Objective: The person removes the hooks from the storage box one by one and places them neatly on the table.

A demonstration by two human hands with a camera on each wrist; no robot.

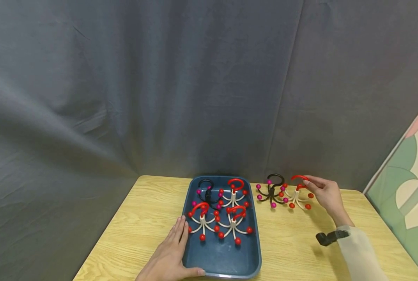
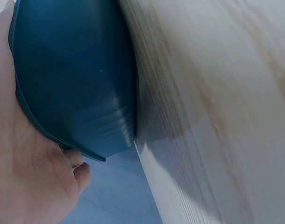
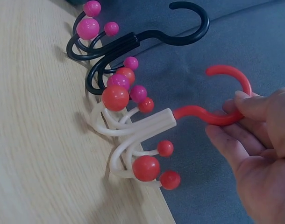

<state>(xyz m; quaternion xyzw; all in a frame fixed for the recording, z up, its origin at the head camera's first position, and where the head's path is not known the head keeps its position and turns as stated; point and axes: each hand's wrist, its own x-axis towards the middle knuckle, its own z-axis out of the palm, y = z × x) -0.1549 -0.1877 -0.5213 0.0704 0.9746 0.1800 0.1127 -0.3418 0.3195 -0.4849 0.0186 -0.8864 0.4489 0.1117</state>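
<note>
Red plastic forms the crook of the white-armed hook (image 3: 154, 125) that the right hand (image 1: 325, 196) pinches, thumb and fingers clamped on the curved red part. This hook is upright at the right of the desk (image 1: 142, 218), outside the tray, its arms ending in red balls; whether they rest on the desk is hard to tell. Just beside it stands a black hook (image 3: 126, 44) with pink balls; the outer balls of the two overlap in view, so I cannot tell if they touch.

To the left, a dark blue tray (image 1: 223, 257) contains three more red-and-white hooks (image 1: 233, 223) and another black hook (image 1: 208, 194) with pink balls, grouped towards the far end and middle. The left hand (image 1: 172, 251) rests against the tray's left side, its fingers fairly straight and close together, the thumb spread along the near rim.

A pale sleeve (image 1: 361, 253) covers the right forearm. Grey cloth (image 1: 195, 97) hangs behind the desk, and a wall with leaf shapes (image 1: 416, 164) shows at the right.
</note>
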